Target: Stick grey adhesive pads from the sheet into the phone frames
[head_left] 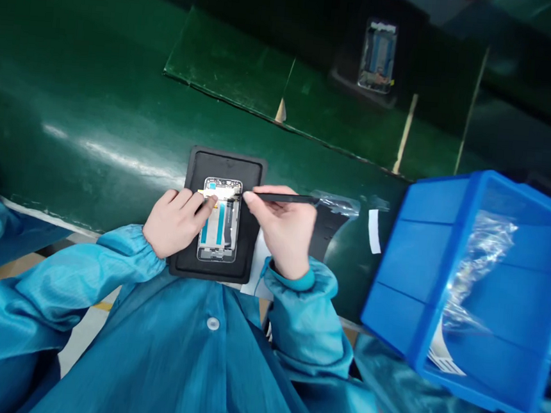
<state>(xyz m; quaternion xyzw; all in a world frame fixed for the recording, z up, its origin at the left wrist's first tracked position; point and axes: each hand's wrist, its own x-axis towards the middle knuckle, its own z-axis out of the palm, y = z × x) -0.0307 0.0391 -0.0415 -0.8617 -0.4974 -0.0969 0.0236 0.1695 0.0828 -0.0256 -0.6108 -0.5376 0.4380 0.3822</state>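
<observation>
Right hand (278,229) pinches black tweezers (283,198) between thumb and fingers, a narrow grip, with the tips at the upper right of the phone frame (219,227). Can't tell if the tips touch it. Left hand (175,223) curls over the frame's upper left, fingertips (203,203) pressing down on it. Frame lies flat, long axis pointing away from the person, centred on a black rubber mat (226,163). Blue strips and a dark flex cable show inside it, with a small yellow piece at the top end. Mat sits at the near edge of the green bench (71,118), left of middle. Toward the right edge: tilted blue plastic bin (449,202) holding a clear plastic bag (480,263). White paper strip (374,231) lies between mat and bin. Second phone frame (378,56) sits in a dark tray, upper right, past a raised green panel (230,67). Both sleeves are blue smock (304,318).
</observation>
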